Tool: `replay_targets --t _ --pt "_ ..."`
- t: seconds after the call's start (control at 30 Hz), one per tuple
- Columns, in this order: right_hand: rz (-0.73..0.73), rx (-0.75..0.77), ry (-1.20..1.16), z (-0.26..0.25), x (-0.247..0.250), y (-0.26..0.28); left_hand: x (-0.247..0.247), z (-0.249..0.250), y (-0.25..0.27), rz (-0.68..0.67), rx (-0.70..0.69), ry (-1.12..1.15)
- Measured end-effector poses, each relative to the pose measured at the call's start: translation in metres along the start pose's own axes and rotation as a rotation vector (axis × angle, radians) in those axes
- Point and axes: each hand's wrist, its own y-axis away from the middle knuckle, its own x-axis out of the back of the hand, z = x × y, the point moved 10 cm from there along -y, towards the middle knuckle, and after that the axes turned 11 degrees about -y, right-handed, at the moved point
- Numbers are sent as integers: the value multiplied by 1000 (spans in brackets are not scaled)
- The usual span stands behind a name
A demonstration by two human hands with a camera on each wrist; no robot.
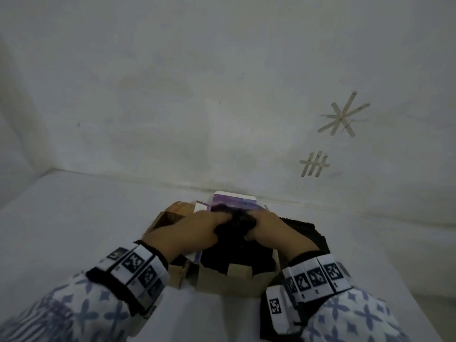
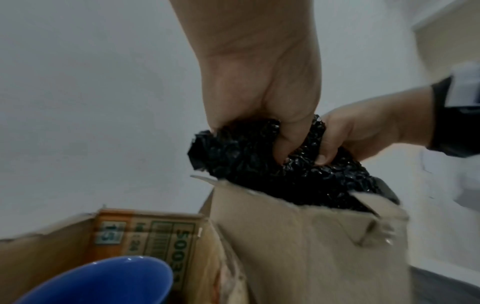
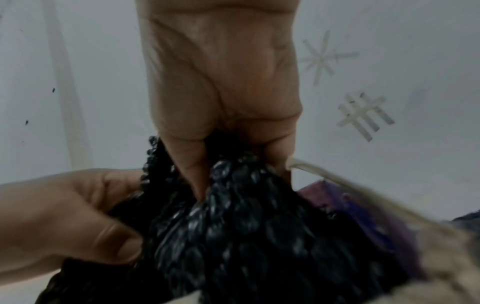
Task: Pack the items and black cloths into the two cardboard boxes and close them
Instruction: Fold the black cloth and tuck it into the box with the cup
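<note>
A bunched black cloth [image 1: 237,240] with a bubbly, shiny surface fills the open top of the near cardboard box [image 1: 237,282]. My left hand [image 1: 195,230] and my right hand [image 1: 269,230] both grip its upper edge, fingers curled into it. In the left wrist view the left hand [image 2: 262,127] digs into the black cloth [image 2: 272,174] above the box wall [image 2: 298,246]. In the right wrist view the right hand [image 3: 223,148] clutches the black cloth [image 3: 246,236]. A purple-and-white item [image 1: 234,202] stands at the box's far side. A second cardboard box [image 1: 170,215] sits to the left.
A blue cup [image 2: 103,283] sits in the left box [image 2: 46,257], beside a printed orange-and-green panel [image 2: 155,236]. Another black cloth [image 1: 311,233] lies on the white surface right of the boxes. A white wall with tape marks [image 1: 343,117] rises close behind.
</note>
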Motion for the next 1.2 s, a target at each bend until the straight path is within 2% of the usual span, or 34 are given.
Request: replay_targets --t 0.1,0.2,0.27,0.33,0.43,0.5,0.6,0.67,0.77,0.87,0.93,0.97,1.03,1.1,1.2 --pt "-148 -133 107 26 -6 11 -32 26 -2 -149 -116 -159" --pt "-200 -75 -30 24 -12 15 -50 34 -5 -258 -148 -323" --pt "-268 -12 -112 17 -25 18 -55 37 -6 -311 -155 -273" --pt "-354 -5 -31 19 -38 21 -60 35 -3 -368 -139 -128" --pt "-325 -29 144 29 -32 20 -57 25 3 -373 -52 91" --pt "-298 -71 309 38 -21 19 -52 25 5 -362 -35 104" --pt "-246 -97 538 43 -20 13 -54 23 1 -363 -75 -158" --pt "-241 -36 666 37 -37 7 -63 26 1 -406 -95 -333" --pt "-211 20 651 31 -68 2 -83 19 3 -521 -39 -454" --pt "-231 -43 361 36 -61 3 -71 16 -3 -401 -43 -505" --pt "-273 -49 284 34 -46 5 -63 10 -1 -393 -3 -404" --pt "-296 -28 318 31 -39 6 -62 7 0 -414 20 -350" --pt "-320 34 586 25 -35 10 -63 1 0 -459 37 -318" --pt "-261 88 867 24 -38 10 -69 -2 1 -489 16 -412" --pt "-265 49 960 33 -56 13 -72 -2 -6 -384 -4 -659"
